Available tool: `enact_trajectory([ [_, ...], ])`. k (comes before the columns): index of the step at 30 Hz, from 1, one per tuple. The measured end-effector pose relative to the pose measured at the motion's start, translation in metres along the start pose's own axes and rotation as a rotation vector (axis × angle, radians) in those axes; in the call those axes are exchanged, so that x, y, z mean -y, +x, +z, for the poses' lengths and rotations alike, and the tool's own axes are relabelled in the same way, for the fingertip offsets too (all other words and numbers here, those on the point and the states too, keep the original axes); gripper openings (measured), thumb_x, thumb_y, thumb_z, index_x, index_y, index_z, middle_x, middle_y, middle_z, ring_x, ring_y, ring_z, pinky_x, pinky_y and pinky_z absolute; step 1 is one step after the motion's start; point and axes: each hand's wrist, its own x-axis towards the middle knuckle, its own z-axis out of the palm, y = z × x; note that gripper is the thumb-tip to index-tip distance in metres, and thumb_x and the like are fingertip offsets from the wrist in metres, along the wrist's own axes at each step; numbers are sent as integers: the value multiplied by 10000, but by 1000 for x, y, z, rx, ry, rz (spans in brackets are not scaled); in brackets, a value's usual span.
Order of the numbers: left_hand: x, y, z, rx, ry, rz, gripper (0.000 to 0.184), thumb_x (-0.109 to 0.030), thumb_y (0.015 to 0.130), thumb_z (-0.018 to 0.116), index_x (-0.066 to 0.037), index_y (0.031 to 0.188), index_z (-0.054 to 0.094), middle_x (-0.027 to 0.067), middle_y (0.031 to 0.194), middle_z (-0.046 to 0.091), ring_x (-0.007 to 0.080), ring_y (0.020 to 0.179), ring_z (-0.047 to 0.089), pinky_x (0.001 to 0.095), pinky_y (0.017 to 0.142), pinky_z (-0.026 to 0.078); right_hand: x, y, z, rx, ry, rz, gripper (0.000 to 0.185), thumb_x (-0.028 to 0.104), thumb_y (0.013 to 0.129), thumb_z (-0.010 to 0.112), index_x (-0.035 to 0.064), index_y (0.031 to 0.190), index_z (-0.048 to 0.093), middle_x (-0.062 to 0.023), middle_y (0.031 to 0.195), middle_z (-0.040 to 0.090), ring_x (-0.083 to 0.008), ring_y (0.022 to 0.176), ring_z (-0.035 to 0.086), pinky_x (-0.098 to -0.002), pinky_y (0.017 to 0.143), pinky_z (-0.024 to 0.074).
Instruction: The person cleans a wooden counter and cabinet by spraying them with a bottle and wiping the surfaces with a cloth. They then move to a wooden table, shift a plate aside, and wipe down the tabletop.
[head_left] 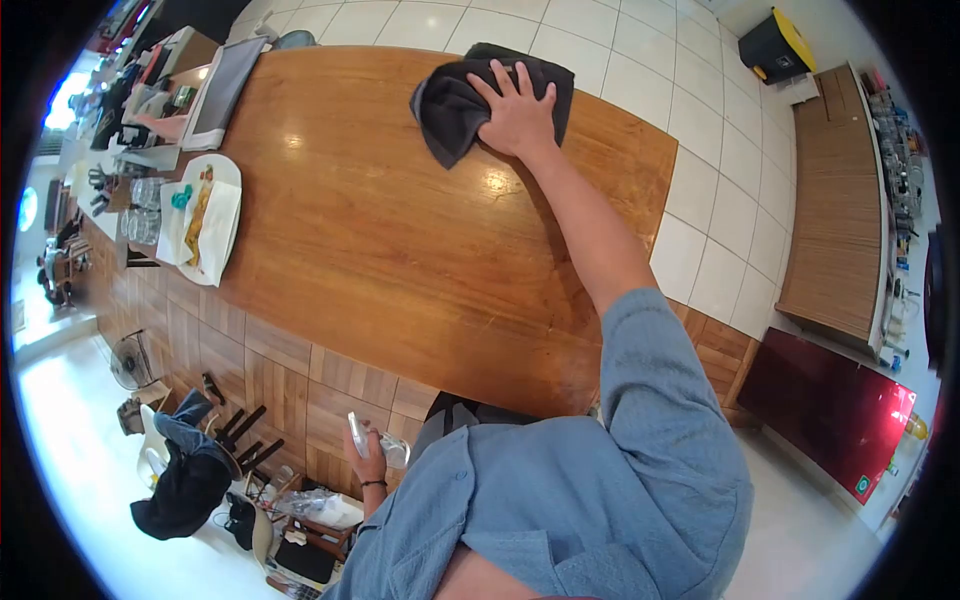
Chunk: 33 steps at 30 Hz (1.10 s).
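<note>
My right hand (518,112) lies with its fingers spread on a dark cloth (452,112), near the far edge of the wooden table (380,200). The cloth is bunched and partly hangs over that edge. Down at the lower left, beside my body, my left hand (370,458) is wrapped round a clear bottle (395,452) with a white top. It is held below the near edge of the table. A dark band circles the left wrist.
A white plate (232,205) with food and paper sits at the table's left end, beside upturned glasses (145,210). A grey folded cloth (222,95) lies behind it. Chairs with clothing stand lower left; a wooden cabinet (835,210) and dark red panel (825,410) are right.
</note>
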Motion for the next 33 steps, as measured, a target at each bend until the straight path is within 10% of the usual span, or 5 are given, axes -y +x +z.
enact_trajectory([
  [10, 3, 6, 4, 3, 155, 12, 246, -59, 804, 625, -35, 1048, 634, 95, 987, 626, 232, 866, 609, 366, 793, 497, 35, -32, 3, -41, 18, -88, 735, 343, 742, 604, 338, 1460, 443, -68, 1589, 301, -362, 1467, 237, -714, 1096, 189],
  [24, 40, 3, -39, -93, -111, -151, 283, -58, 863, 594, -31, 1144, 573, 53, 999, 612, 137, 781, 617, 292, 699, 525, 248, -211, -35, 228, 242, -438, 779, 308, 641, 722, 309, 1395, 527, -81, 1553, 350, -356, 1445, 271, -715, 1046, 221],
  [33, 48, 20, -49, -146, -81, -169, 285, -57, 832, 618, -21, 1114, 604, 71, 944, 625, 156, 797, 619, 312, 707, 517, 261, -159, -20, 158, 237, -392, 697, 376, 700, 691, 311, 1378, 544, -64, 1538, 381, -345, 1441, 288, -709, 1053, 210],
])
